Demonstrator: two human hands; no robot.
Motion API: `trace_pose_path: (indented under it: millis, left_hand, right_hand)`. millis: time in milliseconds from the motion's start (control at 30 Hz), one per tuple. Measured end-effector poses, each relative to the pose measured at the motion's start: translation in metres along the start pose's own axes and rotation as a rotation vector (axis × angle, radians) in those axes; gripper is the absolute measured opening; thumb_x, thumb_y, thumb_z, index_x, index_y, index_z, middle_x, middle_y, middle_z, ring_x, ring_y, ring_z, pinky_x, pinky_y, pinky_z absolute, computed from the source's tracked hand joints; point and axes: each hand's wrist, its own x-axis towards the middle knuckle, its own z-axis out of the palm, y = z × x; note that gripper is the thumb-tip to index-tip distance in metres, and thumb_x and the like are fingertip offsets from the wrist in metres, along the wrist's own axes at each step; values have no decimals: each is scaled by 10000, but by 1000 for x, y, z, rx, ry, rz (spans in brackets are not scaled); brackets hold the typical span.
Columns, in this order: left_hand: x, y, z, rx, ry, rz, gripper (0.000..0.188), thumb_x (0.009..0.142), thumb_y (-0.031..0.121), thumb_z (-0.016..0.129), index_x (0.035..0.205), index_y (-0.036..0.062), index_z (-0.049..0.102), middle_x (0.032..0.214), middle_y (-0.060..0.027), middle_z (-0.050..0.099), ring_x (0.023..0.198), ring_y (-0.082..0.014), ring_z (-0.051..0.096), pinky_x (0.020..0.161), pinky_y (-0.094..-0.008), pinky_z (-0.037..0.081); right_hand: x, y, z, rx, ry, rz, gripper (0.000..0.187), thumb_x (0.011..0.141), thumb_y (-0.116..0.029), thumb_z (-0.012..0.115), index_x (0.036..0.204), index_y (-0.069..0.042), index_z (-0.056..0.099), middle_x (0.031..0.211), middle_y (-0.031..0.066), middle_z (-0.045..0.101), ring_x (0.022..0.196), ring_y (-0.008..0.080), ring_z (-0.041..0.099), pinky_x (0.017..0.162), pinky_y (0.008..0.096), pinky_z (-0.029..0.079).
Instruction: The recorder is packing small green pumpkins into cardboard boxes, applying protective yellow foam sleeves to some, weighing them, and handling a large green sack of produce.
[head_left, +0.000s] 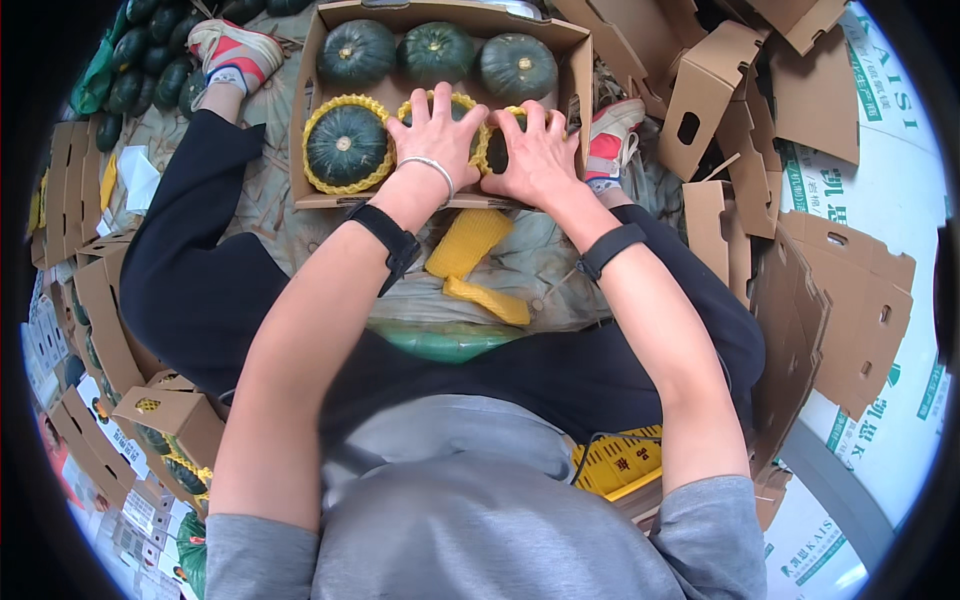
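Note:
A cardboard box (pixel 330 201) in front of me holds two rows of dark green squashes. My left hand (pixel 438 145) cups the front middle squash (pixel 407 112) from above, its fingers spread over the top. The front right squash (pixel 497 152) is in the grip of my right hand (pixel 538 155), mostly hidden under the fingers. Both thumbs point inward, close together between the two squashes. Yellow foam netting rings these two and the front left squash (pixel 345 145). No netting shows on the back row, such as the back left squash (pixel 357 52).
Two yellow foam net sleeves (pixel 468 243) (pixel 487 300) lie on the ground sheet between my legs. Folded cardboard boxes (pixel 705 90) crowd the right side. Loose squashes (pixel 150 60) are heaped at the far left. More cartons (pixel 165 410) stand at my left, and a yellow crate (pixel 625 465) is by my right hip.

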Motion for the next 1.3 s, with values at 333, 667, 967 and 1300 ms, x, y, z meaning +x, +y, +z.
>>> trace_pose_path:
  millis: [333,667,967,1300]
  left_hand:
    - [-80,-42,-27,-734,380,-121,393,780,122,678,1148,47,559,1122,-99,561,1059,-234,534,890,-323,432]
    - [-162,-57,2,-828,147,-269,396,737,96,656,1114,48,546,1073,-149,548,1066,-312,524,939,-381,422]
    - [-171,-55,-4,-1057,-355,-84,476,772,111,684,1190,3,484,933,-137,644,916,-257,629,888,-347,472]
    - [-172,-54,47,-1213,-285,-304,154,835,22,582,988,3,577,855,-71,646,818,-144,618,745,-277,509]
  right_hand:
    - [-91,-22,21,870,105,433,538,731,-317,755,1034,70,535,994,176,609,906,209,584,760,328,473]
    - [-79,-59,85,404,-47,640,580,708,-200,751,1166,-49,429,1031,175,582,1031,366,533,892,463,443]
    - [-92,-70,11,1343,-186,34,204,787,-82,702,880,6,542,762,61,591,703,114,589,645,279,496]
    - [-84,-93,114,281,-809,-264,927,690,-457,760,1394,-48,317,1252,309,495,1185,405,489,986,412,418]
